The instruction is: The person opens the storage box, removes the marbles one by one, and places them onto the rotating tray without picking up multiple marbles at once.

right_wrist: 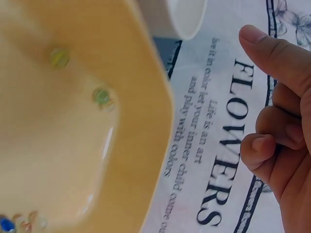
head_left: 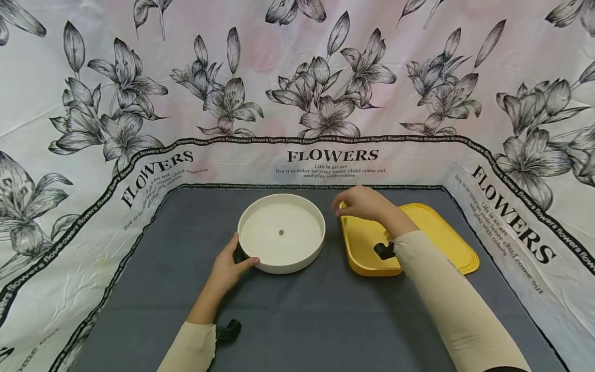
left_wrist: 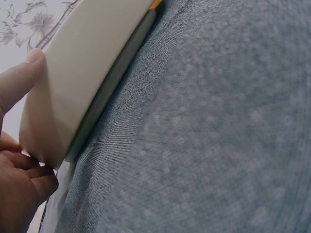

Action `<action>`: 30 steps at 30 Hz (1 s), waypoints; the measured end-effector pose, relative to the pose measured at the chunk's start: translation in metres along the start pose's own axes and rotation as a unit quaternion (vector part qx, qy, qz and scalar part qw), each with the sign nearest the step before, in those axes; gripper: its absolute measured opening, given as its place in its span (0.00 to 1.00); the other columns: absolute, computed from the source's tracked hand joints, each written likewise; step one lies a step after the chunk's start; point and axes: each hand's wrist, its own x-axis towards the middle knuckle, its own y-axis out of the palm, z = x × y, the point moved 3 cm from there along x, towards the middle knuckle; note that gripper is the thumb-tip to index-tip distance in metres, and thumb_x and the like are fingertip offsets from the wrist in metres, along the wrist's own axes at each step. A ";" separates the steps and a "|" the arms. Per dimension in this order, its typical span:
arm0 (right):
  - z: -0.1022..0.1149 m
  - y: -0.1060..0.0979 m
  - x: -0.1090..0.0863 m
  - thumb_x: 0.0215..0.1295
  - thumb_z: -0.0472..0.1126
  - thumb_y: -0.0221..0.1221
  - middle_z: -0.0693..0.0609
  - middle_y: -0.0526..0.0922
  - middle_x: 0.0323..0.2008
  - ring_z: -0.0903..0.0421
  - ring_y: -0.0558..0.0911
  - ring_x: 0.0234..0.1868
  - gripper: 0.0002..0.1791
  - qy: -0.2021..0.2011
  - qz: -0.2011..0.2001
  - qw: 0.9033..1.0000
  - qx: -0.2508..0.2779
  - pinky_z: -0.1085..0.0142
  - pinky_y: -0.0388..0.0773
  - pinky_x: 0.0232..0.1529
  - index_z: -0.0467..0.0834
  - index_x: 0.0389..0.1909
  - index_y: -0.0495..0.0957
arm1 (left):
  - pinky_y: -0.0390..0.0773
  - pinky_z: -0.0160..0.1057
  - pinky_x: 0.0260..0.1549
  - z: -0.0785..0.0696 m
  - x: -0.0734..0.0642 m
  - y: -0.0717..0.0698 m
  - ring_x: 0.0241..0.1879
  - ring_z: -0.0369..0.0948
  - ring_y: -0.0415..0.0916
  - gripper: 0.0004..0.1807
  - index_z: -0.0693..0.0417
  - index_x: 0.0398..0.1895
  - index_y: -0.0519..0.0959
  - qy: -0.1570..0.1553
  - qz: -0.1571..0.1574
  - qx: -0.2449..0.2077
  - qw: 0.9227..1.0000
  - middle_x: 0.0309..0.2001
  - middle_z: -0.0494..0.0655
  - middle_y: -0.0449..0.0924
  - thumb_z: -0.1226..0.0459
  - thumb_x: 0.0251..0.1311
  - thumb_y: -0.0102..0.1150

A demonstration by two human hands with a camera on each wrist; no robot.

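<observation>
My left hand (head_left: 226, 268) grips the near-left side of a round white dish (head_left: 283, 227), thumb at the rim and fingers against its outer wall. In the left wrist view the fingers (left_wrist: 41, 179) bend under the dish's edge. At the dish's centre is a small dark round spot (head_left: 281, 232). My right hand (head_left: 364, 203) hovers over the far-left corner of a yellow box (head_left: 372, 270), its thumb (right_wrist: 272, 53) extended and the other fingers loosely bent, with nothing visible between them. Inside the box lie glassy marbles, among them a green one (right_wrist: 102, 95) and a yellowish one (right_wrist: 59, 58).
A yellow lid (head_left: 429, 227) lies flat at the right of the box, partly behind my right forearm. Everything rests on a grey cloth (head_left: 302, 320). A flower-printed curtain (head_left: 332, 77) rises behind and at both sides.
</observation>
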 end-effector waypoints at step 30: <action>-0.079 0.059 0.012 0.64 0.41 0.70 0.55 0.87 0.40 0.56 0.78 0.36 0.09 0.060 0.029 0.996 0.063 0.59 0.77 0.44 0.48 0.45 0.89 | 0.52 0.59 0.76 0.001 -0.001 -0.001 0.81 0.54 0.43 0.64 0.57 0.84 0.44 -0.012 0.005 -0.001 1.000 0.82 0.58 0.44 0.45 0.55 0.75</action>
